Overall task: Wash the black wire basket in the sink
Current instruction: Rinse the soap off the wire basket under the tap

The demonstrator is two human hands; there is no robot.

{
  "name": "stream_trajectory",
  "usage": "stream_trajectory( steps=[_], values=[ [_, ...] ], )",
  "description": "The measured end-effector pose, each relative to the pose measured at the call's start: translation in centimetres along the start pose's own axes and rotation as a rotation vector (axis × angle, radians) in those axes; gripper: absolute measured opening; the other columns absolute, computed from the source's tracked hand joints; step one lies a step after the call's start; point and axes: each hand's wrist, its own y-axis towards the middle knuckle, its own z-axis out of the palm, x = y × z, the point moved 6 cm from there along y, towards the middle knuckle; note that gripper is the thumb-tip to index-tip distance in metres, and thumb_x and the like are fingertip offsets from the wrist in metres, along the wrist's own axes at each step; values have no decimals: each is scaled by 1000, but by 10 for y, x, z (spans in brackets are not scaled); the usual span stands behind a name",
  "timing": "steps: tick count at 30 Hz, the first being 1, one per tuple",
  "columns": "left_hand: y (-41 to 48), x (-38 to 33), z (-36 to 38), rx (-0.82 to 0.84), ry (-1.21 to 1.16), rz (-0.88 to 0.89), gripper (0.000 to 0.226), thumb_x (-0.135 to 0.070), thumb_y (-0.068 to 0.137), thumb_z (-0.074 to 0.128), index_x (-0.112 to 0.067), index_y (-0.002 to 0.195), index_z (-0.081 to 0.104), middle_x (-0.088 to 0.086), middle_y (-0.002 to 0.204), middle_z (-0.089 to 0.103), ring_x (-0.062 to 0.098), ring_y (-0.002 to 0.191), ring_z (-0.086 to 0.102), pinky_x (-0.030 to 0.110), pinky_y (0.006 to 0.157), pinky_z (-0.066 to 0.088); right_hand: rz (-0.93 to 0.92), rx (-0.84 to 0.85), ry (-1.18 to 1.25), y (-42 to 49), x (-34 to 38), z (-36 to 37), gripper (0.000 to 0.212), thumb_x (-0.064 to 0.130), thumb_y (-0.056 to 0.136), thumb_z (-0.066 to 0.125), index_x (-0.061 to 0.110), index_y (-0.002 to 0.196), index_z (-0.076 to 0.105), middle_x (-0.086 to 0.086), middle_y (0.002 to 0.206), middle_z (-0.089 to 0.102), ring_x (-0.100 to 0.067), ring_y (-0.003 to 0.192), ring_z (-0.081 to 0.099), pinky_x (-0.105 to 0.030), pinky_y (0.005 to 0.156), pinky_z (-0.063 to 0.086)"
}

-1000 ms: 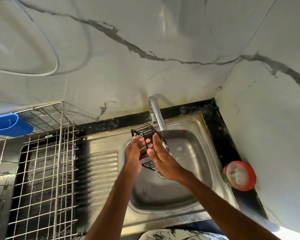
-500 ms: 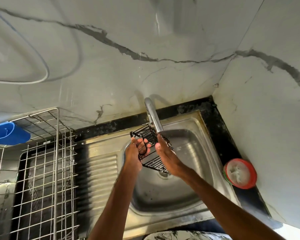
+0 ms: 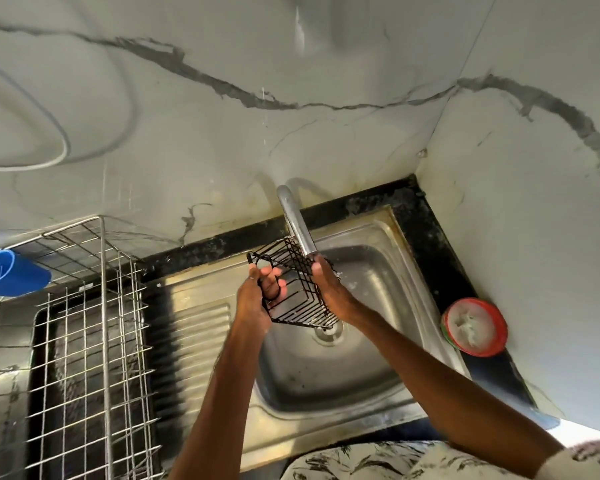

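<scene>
Home kitchen: steel sink [image 3: 388, 237], tap [image 3: 297, 225], wire dish rack [image 3: 94, 341], marble-look walls [image 3: 222, 140].

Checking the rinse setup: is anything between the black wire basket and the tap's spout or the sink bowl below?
Nothing visible is. Both hands, left hand and right hand, hold the basket right under the tap, over the open sink bowl.

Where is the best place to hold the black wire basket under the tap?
Probably the two opposite side walls, one from each side, as the left hand and right hand do. The black wire basket is open mesh, so fingers hook through, leaving its inside open beneath the tap.
</scene>
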Motion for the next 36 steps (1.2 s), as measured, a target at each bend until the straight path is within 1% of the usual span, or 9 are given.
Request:
stream_trajectory(
  steps=[3,9,13,15,22,25,29,32,36],
  values=[
    [1,-1,-6,-16,0,11,48,-40,113,34,-17,74,53,-1,55,62,10,35,46,18,41,46,61,72,-23,-21,-31,19,78,79,93,25,32,156,23,13,164,17,-10,152,15,-43,127,-5],
    [-3,3,-14,-67,95,-24,43,-41,112,37,-16,89,62,-2,57,65,8,40,56,17,38,46,-255,90,-130,-36,51,32,68,56,105,18,28,159,-12,8,167,-17,-4,153,-13,-29,124,-3],
    [-10,-7,0,8,11,-5,46,-39,113,33,-16,81,56,-7,45,48,7,36,39,17,32,33,-131,29,9,3,69,6,67,46,106,24,-10,142,35,-38,139,44,-50,128,45,-47,112,41],
    [-10,-12,6,64,-46,32,48,-39,113,29,-16,76,50,-7,46,36,8,37,27,18,33,27,-77,-4,6,11,54,-7,59,51,104,28,1,128,49,-14,113,55,-26,104,55,-33,97,53],
    [2,-7,2,43,-58,15,52,-38,113,30,-11,78,56,-7,47,33,8,39,26,18,39,28,-73,3,-186,-26,17,5,79,68,98,14,25,160,-7,7,167,-13,-7,153,-12,-39,127,-2],
    [5,-4,-6,-23,34,-19,51,-39,113,30,-13,83,62,-7,49,53,7,39,44,17,37,38,-254,41,-245,-37,39,27,69,56,105,20,27,160,-10,11,168,-10,0,152,-10,-31,125,-2],
    [4,-7,-8,-42,6,-65,52,-39,113,31,-15,82,66,-7,51,52,7,48,46,16,37,41,-233,97,-161,-6,80,26,69,54,107,17,8,158,12,15,142,46,-3,128,45,-35,123,22],
    [-1,-14,2,-1,-104,-103,56,-32,114,27,-10,76,61,-6,47,41,7,45,39,15,37,35,-91,187,-19,18,91,11,70,48,109,13,-7,152,13,-32,157,18,-43,143,22,-39,116,30],
    [-5,-19,8,-52,-91,-149,50,-19,110,29,-11,75,63,-3,58,57,7,40,55,18,44,46,143,182,-6,26,81,3,82,64,102,23,7,159,13,-23,163,18,-37,149,23,-50,120,21]
  ],
)
